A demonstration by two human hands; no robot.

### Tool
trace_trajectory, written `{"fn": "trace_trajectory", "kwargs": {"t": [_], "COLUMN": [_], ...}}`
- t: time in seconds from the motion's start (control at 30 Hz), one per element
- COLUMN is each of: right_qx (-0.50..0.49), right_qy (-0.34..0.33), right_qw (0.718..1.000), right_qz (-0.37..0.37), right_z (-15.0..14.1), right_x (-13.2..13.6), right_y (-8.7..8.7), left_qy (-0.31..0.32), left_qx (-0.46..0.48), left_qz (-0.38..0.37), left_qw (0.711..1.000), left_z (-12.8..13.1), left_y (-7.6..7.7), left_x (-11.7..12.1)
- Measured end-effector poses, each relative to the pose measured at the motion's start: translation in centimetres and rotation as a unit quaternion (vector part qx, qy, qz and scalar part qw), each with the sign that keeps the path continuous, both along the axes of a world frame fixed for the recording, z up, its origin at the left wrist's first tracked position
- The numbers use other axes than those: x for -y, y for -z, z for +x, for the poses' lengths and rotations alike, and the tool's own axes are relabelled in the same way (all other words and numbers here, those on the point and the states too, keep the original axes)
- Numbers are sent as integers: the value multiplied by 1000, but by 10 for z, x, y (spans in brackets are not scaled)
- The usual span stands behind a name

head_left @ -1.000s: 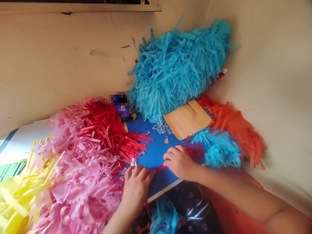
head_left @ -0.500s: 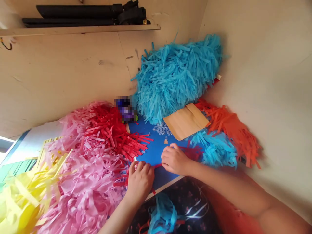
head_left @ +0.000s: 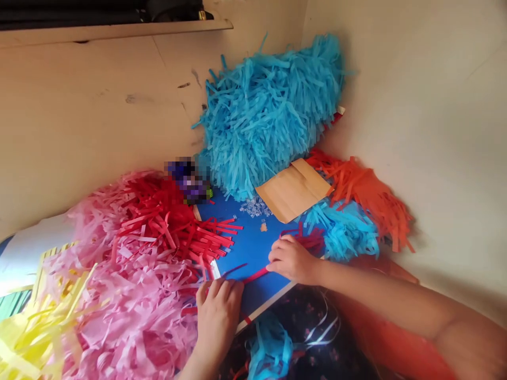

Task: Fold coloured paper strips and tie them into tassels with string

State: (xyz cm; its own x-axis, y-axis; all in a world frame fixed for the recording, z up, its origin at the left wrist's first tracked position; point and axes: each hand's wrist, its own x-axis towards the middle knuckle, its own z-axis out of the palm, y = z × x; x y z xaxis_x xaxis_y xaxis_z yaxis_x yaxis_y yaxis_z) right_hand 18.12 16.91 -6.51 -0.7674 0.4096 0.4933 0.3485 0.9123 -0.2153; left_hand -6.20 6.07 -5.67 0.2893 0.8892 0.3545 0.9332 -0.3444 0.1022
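Red paper strip [head_left: 255, 275] is pinched narrowly by the right hand [head_left: 292, 259] near the 6 o'clock edge of blue card [head_left: 249, 248], kept flat against it, while the left hand [head_left: 218, 316] is curled beside pink paper fringe [head_left: 150, 295], its grip untellable, apparently bracing the card.

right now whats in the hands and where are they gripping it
The left hand and right hand seem to hold one red paper strip by its two ends, between the fingertips.
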Motion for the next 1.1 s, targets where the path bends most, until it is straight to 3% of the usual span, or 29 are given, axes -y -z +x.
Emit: {"fn": "trace_trajectory", "kwargs": {"t": [0.17,0.4,0.67,0.8,0.9,1.03,1.1], "right_qx": [-2,-11,72,94,108,116,112], "right_qy": [41,42,76,83,80,85,54], "right_qw": [984,976,961,956,955,961,979], "right_qz": [-174,-213,-257,-265,-264,-235,-165], "right_z": [4,5,-3,-5,-5,-5,-9], "right_x": [-13,-14,-15,-20,-24,-16,-7], "right_y": [3,-5,-17,-20,-21,-24,-24], "left_qy": [-16,-50,-86,-10,45,49,58], "left_qx": [81,113,60,41,-32,-132,-142], "left_qz": [-37,-86,-187,-135,-68,-22,-15], "left_qw": [996,989,977,990,996,990,988], "left_z": [-13,-11,-1,0,3,13,17], "left_y": [7,7,-15,-19,-19,-20,-21], "left_x": [-2,-4,-23,-26,-21,-17,-17]}}
